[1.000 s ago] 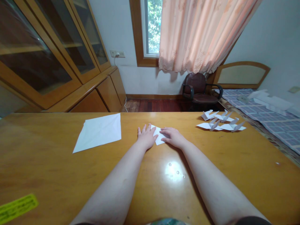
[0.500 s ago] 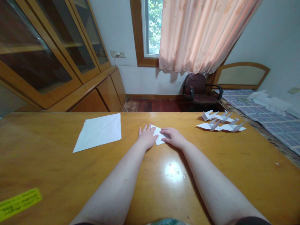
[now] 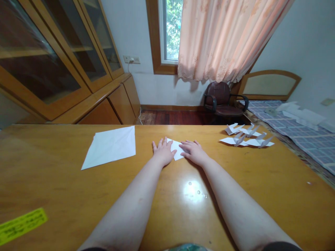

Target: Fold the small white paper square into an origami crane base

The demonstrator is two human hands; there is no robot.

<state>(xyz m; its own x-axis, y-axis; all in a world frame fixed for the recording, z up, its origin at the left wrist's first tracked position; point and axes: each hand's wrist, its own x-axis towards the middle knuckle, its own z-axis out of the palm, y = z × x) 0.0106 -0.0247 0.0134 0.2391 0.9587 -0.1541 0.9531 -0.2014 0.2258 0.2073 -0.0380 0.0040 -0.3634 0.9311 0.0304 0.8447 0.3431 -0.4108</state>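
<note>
A small folded white paper (image 3: 178, 150) lies flat on the wooden table (image 3: 167, 195), a little beyond its middle. My left hand (image 3: 163, 152) rests on the paper's left part with the fingers stretched flat. My right hand (image 3: 194, 152) lies on the paper's right part, its fingers spread and pressing down. Both forearms reach forward from the near edge. Most of the paper is hidden under the two hands.
A larger creased white sheet (image 3: 111, 147) lies to the left. Several folded paper cranes (image 3: 246, 136) sit at the far right of the table. A yellow label (image 3: 22, 225) is near the front left. Beyond the table stand a cabinet (image 3: 65, 62), a chair (image 3: 222, 99) and a bed (image 3: 300, 129).
Both hands have shifted very slightly on the folded paper. Nothing else has moved.
</note>
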